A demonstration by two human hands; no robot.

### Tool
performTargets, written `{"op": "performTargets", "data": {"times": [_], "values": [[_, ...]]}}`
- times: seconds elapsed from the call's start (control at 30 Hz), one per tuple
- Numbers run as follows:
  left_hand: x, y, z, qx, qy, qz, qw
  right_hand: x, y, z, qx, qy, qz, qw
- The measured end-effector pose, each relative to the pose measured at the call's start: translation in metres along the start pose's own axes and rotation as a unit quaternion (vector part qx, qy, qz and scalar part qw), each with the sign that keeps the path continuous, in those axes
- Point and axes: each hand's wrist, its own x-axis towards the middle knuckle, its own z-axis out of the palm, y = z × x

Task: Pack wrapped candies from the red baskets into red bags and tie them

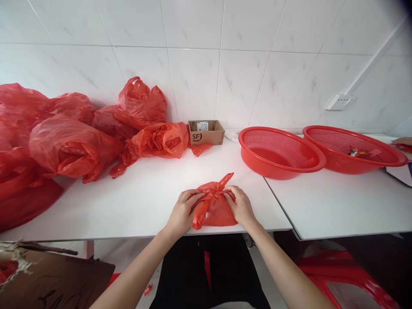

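A small red plastic bag point(220, 212) lies at the front edge of the white table, its handles crossed in a knot at the top. On its left side, my left hand point(186, 209) pinches the plastic near the knot. From the right, my right hand point(240, 205) grips the other side with thumb and fingers. One handle loop sticks up behind the knot, and another end hangs toward me on the left. What the bag contains cannot be made out through the plastic.
Several filled red bags point(77, 143) are heaped at the left. A small cardboard box point(206, 134) stands by the wall. Two red plastic baskets point(277, 167) are at the right, near a seam between tables. A larger carton point(61, 283) and a red stool point(350, 274) are below.
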Motion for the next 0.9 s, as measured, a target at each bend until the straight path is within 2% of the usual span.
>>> {"op": "performTargets", "data": {"times": [0.13,0.23,0.4,0.5,0.6,0.8,0.9], "values": [[-0.005,0.018,-0.009,0.032,-0.015,0.002,0.999,0.012,0.0,-0.009,0.035,-0.036,0.089,0.995],[-0.004,0.032,-0.012,0.084,-0.038,0.031,0.995,0.031,-0.004,-0.013,-0.009,-0.082,0.147,0.986],[0.004,0.04,-0.005,0.1,-0.029,0.059,0.993,0.059,-0.018,-0.005,-0.094,-0.133,0.125,0.979],[0.005,0.036,0.0,0.021,-0.007,0.067,0.998,0.068,-0.024,0.003,-0.137,-0.116,0.104,0.978],[0.005,0.032,0.003,-0.066,0.012,0.044,0.997,0.077,-0.025,0.01,-0.165,-0.082,0.098,0.978],[0.012,0.038,0.003,-0.133,0.032,-0.021,0.99,0.102,-0.016,0.022,-0.179,-0.038,0.12,0.976],[0.012,0.036,0.002,-0.162,0.042,-0.063,0.984,0.104,-0.011,0.02,-0.154,-0.034,0.123,0.98]]}}
